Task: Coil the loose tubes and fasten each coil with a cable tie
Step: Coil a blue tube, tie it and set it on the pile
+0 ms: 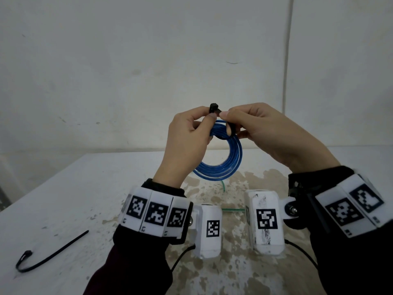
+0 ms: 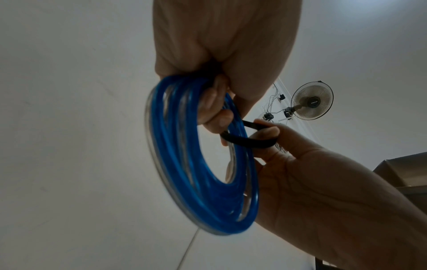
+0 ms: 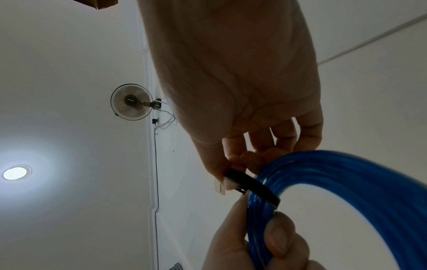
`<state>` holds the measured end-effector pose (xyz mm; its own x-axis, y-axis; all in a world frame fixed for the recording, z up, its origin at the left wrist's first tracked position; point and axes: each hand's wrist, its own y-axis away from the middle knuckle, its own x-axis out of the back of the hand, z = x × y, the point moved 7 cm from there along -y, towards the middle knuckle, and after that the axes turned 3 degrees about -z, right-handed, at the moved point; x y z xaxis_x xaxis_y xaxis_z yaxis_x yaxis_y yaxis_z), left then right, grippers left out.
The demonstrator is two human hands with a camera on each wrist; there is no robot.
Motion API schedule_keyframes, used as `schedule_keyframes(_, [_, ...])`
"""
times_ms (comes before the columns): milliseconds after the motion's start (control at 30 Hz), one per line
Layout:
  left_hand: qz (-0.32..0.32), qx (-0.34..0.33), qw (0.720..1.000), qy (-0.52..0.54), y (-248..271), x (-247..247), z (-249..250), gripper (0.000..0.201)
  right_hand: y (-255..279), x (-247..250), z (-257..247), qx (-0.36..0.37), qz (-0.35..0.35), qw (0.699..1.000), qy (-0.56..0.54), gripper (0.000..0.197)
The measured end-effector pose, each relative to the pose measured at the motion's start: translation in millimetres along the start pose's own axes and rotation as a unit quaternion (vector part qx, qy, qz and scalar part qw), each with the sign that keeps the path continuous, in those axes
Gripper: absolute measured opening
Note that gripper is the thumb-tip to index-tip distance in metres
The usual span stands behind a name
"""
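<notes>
A blue tube coil hangs in the air above the table, held up between both hands. My left hand grips the coil's top, thumb and fingers pinching the turns together. A black cable tie loops around the coil there, its head sticking up between the hands. My right hand pinches the tie's strap. The left wrist view has the tie passing through the coil to the right hand's fingertips. In the right wrist view the tie crosses the coil.
A spare black cable tie lies on the white, stained table at the left front. Bits of a green tube show on the table between my wrists. A plain wall stands behind the table.
</notes>
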<state>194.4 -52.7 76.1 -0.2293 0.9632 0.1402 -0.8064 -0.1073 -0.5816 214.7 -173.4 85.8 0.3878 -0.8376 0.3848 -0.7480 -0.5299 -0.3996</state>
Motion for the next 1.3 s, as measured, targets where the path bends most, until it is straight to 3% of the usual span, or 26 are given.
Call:
schedule_keyframes(333, [0.002, -0.019, 1.000, -0.023, 2, 2, 10, 0.028, 0, 0, -3, 0.010, 0.011, 1.000, -0.021, 0.041])
schedule_keyframes(533, [0.015, -0.095, 0.988, -0.121, 5, 3, 24, 0.021, 1, 0, -8, 0.018, 0.057, 0.998, -0.034, 0.041])
schedule_keyframes(633, [-0.007, -0.123, 0.974, -0.188, 7, -1, 29, 0.021, 1, 4, -6, 0.013, 0.090, 0.996, -0.024, 0.034])
schedule_keyframes(733, [-0.051, -0.092, 0.977, -0.184, 5, -1, 23, 0.021, 2, 13, -4, 0.020, 0.127, 0.992, -0.015, 0.019])
schedule_keyframes(867, [-0.105, -0.075, 0.970, -0.204, 9, -7, 21, 0.023, 1, 13, 1, 0.000, 0.079, 0.997, -0.014, 0.013])
schedule_keyframes(1100, [-0.124, -0.100, 0.973, -0.165, 10, -17, 23, 0.020, 3, 25, 3, -0.003, 0.090, 0.994, -0.057, 0.018])
schedule_keyframes(1300, [-0.186, -0.077, 0.970, -0.136, 15, -34, 18, 0.029, 9, 51, 8, 0.000, 0.226, 0.967, -0.120, 0.021])
